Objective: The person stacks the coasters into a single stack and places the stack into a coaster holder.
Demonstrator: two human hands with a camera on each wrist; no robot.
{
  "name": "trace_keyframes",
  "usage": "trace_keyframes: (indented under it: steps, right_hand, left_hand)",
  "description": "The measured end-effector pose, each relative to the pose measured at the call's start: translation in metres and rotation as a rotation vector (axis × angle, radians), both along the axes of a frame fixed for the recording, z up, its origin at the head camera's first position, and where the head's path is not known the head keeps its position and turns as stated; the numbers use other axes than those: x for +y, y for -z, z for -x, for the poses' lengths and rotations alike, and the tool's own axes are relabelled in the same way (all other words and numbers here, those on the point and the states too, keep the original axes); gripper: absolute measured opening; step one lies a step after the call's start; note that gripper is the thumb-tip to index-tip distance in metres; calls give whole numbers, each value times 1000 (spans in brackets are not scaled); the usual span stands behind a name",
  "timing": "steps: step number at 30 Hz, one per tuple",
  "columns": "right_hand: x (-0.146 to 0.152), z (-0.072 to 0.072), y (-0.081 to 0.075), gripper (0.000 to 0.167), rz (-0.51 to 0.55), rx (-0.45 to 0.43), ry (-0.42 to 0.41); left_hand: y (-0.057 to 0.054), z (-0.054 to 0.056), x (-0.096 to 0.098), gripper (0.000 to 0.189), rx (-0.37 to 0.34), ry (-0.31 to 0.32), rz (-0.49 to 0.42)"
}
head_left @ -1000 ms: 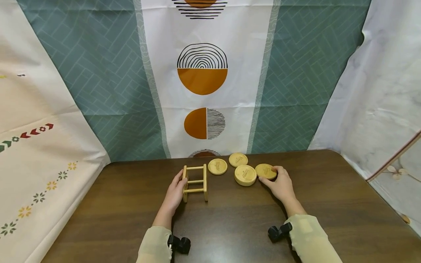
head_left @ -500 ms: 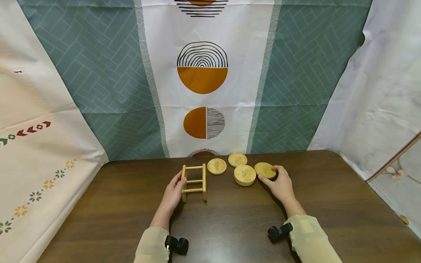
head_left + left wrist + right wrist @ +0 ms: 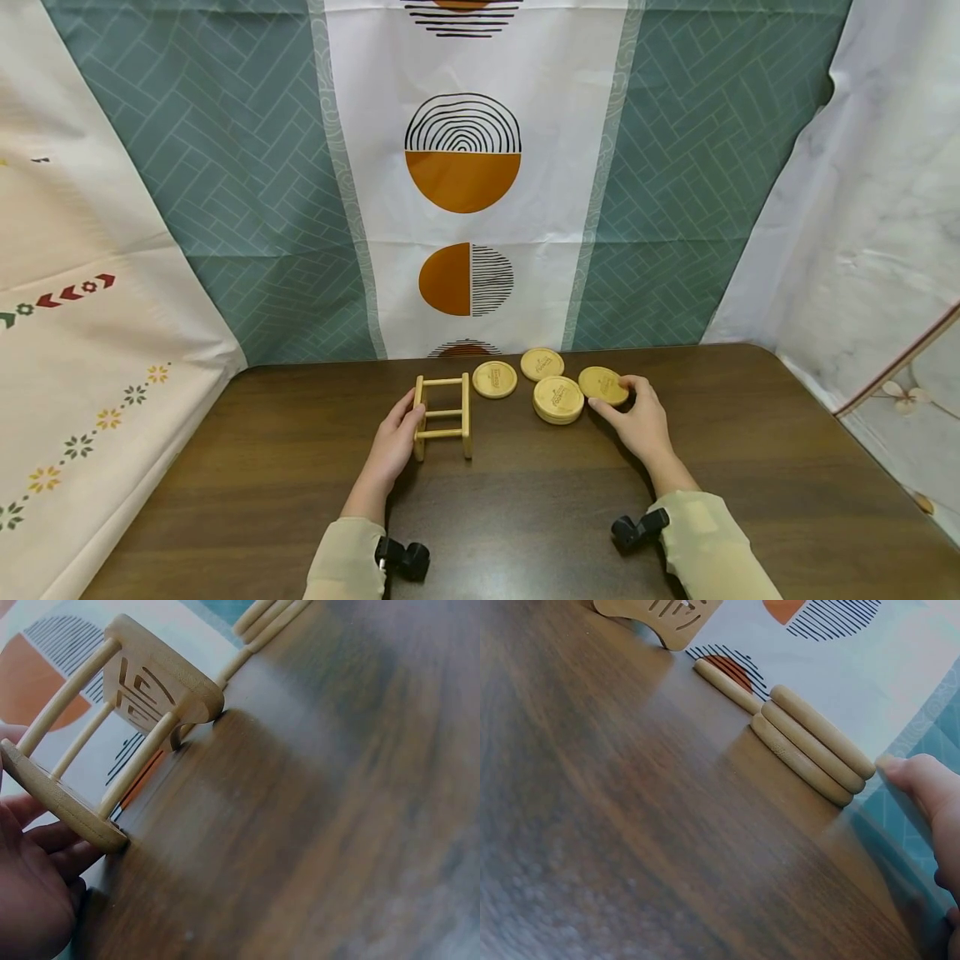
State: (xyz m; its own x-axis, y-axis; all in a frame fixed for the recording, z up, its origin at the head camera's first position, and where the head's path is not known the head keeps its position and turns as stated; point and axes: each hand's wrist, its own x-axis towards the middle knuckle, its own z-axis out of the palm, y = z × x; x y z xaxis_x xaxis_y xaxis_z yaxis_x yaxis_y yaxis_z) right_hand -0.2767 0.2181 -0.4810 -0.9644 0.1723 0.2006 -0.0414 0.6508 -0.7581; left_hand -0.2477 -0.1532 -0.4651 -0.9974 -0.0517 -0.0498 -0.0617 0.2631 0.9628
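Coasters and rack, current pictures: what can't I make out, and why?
Coaster stack: lettering too small to read reliably, head view; its far end is cut off by the top edge, left wrist view.
Rack: upper part cut off by the top edge, right wrist view.
Left hand: partly cut off by the left edge, left wrist view.
Held coaster: part of its rim hidden by the right hand, head view.

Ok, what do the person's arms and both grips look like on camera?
The left sleeve and right sleeve are plain pale yellow. A small black device sits near each cuff: left device, right device. The left grip and right grip are bare, without gloves. I see no cables.
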Motion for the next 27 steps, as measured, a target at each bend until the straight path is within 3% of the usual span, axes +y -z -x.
trace_keyframes:
  steps: [27]
  right_hand:
    - [-4,-1,0,72,-18,83,-59]
  left_hand:
    - [1,0,0,56,-2,-5,9]
